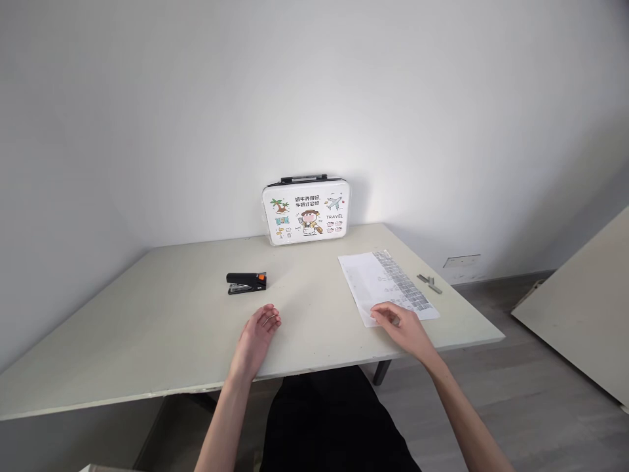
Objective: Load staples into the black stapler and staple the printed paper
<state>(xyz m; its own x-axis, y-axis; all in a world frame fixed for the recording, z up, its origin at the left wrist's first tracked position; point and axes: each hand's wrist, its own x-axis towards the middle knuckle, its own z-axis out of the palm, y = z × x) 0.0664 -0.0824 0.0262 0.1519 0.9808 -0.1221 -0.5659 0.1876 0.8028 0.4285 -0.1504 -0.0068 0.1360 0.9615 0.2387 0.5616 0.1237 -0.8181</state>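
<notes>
My left hand (pixel 258 331) rests near the table's front edge, fingers loosely curled and apart, with no object visible in it. Just beyond it lies a black stapler (pixel 246 282) with an orange part at its right end, not touched by the hand. Over the near edge of a white paper sheet (pixel 361 278) is my right hand (pixel 400 324), its fingers bent and slightly apart. I see nothing held in it; whether it touches the sheet is unclear. The sheet carries a grey patterned band along its right side. Several grey staple strips (pixel 430 283) lie right of the paper.
A white case (pixel 307 213) with cartoon prints and a black handle stands upright at the back of the pale table (pixel 162 314), near the wall. A wall socket plate (pixel 462 261) is beyond the table's right edge. Another pale panel (pixel 584 308) stands at the far right.
</notes>
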